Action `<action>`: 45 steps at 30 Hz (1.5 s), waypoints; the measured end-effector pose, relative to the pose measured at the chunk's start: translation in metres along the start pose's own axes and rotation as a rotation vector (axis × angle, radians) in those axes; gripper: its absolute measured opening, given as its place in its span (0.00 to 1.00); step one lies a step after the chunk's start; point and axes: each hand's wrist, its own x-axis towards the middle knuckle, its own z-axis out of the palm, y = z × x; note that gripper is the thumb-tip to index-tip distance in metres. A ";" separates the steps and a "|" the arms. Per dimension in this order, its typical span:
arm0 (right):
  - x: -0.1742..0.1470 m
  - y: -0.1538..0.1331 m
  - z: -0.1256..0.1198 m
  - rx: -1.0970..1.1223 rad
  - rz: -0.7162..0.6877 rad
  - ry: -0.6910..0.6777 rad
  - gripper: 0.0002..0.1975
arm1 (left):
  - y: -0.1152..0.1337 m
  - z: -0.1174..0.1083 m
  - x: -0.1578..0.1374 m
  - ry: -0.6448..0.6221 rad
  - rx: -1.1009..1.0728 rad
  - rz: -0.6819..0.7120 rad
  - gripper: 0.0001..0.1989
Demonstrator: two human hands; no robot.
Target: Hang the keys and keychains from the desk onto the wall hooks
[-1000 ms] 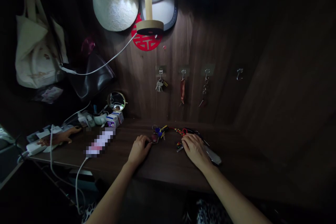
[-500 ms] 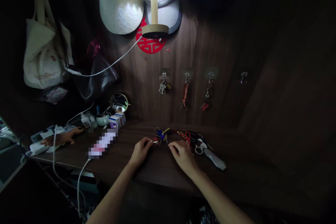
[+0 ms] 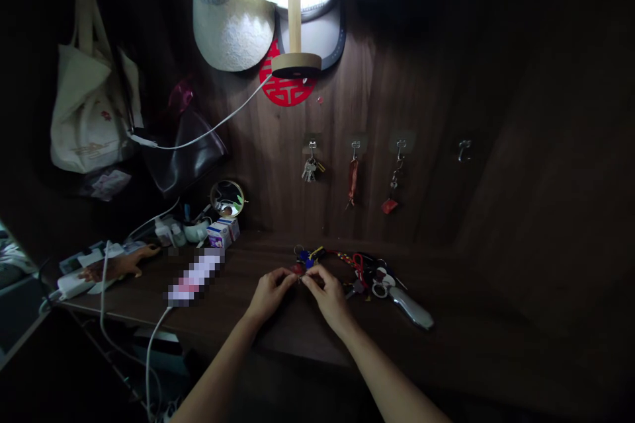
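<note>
Left hand [image 3: 270, 292] and right hand [image 3: 325, 294] meet low over the tabletop [image 3: 233, 277], thumbs and forefingers pinched on a small piece [image 3: 299, 279] between them, too tiny to identify; I cannot tell whether it belongs to the reddish tag [image 3: 297, 268] just beyond the fingertips. Judging by that shared pinch, work on this piece is under way and unfinished, neither hand having let go. Slightly past the fingertips lie blue-headed keys [image 3: 311, 264], and to the right of the right hand rests a key bunch [image 3: 381, 277] with a red cord [image 3: 358, 264] and a silver handle [image 3: 411, 309]; these lie unhung, so they seem the part left over. Well above the hands, apparently settled, three of the four hooks [image 3: 356, 145] bear loads: a silver key cluster [image 3: 310, 170], an orange-red strap [image 3: 353, 180] and a chain with a dangling red fob [image 3: 389, 205].
</note>
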 end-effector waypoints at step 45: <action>0.026 -0.042 -0.155 0.271 0.199 0.385 0.18 | 0.006 -0.002 -0.002 0.029 0.072 -0.077 0.19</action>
